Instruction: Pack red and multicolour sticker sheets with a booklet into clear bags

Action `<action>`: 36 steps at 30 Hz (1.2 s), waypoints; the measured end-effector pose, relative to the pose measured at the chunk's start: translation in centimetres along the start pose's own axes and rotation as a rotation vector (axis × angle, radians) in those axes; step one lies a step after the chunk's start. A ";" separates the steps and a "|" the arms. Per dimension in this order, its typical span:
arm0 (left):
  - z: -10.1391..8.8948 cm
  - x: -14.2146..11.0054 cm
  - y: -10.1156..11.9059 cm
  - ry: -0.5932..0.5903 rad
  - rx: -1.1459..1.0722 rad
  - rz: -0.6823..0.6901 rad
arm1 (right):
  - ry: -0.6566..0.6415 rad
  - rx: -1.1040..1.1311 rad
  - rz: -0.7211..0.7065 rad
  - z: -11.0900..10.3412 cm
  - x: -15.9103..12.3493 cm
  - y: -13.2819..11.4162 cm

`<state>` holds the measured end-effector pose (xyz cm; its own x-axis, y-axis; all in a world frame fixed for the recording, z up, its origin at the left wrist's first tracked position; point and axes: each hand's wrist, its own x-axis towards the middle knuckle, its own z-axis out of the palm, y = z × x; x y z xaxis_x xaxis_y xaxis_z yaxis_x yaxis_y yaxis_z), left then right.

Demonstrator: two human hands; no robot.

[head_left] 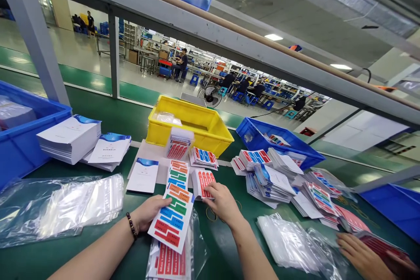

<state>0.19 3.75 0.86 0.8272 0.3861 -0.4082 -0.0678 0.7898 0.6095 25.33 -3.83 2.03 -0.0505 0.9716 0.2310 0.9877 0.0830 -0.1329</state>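
Observation:
My left hand [148, 212] holds a white sticker sheet [172, 221] printed with orange, green, blue and red labels, above a clear bag with red label sheets [170, 262]. My right hand [223, 201] rests on a small stack of red-striped label sheets [203, 181] on the green table, its fingers pinching the stack's near edge. More colourful sheets [178, 174] lie just beyond the held sheet.
A yellow bin [193, 133] stands behind the stacks. Blue bins sit at left [22, 140], at back right [282, 144] and far right [397, 208]. White booklets [70, 138], clear bags [59, 205] and label piles [278, 179] surround me. Another person's hand [364, 256] is at lower right.

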 end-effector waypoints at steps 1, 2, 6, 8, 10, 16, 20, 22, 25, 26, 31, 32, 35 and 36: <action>0.0 0.0 0.1 0.002 0.001 -0.003 | 0.000 0.005 -0.011 0.0 0.0 0.1; 0.0 0.0 0.1 0.004 0.000 -0.005 | 0.002 0.012 -0.022 -0.1 0.0 0.2; 0.0 0.1 0.0 0.034 -0.020 0.003 | 0.041 0.052 -0.060 0.1 -0.1 0.6; 0.0 0.2 0.0 0.058 -0.022 0.010 | 0.078 0.077 -0.067 0.1 -0.2 1.0; 0.0 0.2 0.0 0.075 -0.022 -0.001 | 0.136 0.097 -0.051 0.0 -0.3 1.1; -0.1 0.8 -0.7 0.067 -0.142 0.012 | 0.640 0.137 -0.067 -0.6 -0.5 -4.3; -0.1 1.2 -0.9 0.081 -0.227 0.123 | 0.550 0.133 -0.411 0.4 -0.9 -9.8; 0.0 1.3 -0.9 0.102 -0.243 0.151 | 0.498 0.136 -0.488 1.4 -1.0 -10.9; -0.1 1.2 -0.8 0.113 -0.238 0.154 | 0.437 0.156 -0.547 2.4 -0.9 -11.2; -0.1 1.2 -0.8 0.113 -0.222 0.160 | 0.426 0.164 -0.558 2.5 -0.8 -11.1; -0.2 1.1 -1.2 0.112 -0.110 0.218 | 0.356 0.278 -0.552 2.6 -0.7 -10.7; -0.2 1.1 -1.3 0.108 -0.098 0.229 | 0.334 0.340 -0.524 2.6 -0.7 -10.3; -0.2 1.0 -1.3 0.077 -0.054 0.248 | 0.353 0.589 -0.250 2.5 -0.4 -8.5; -0.2 0.9 -1.2 0.061 -0.030 0.246 | 0.370 0.700 -0.094 2.4 -0.1 -7.8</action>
<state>0.94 3.20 -0.39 0.7487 0.5959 -0.2904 -0.2803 0.6816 0.6759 17.26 -4.05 0.72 0.0446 0.8275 0.5597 0.6530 0.3998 -0.6432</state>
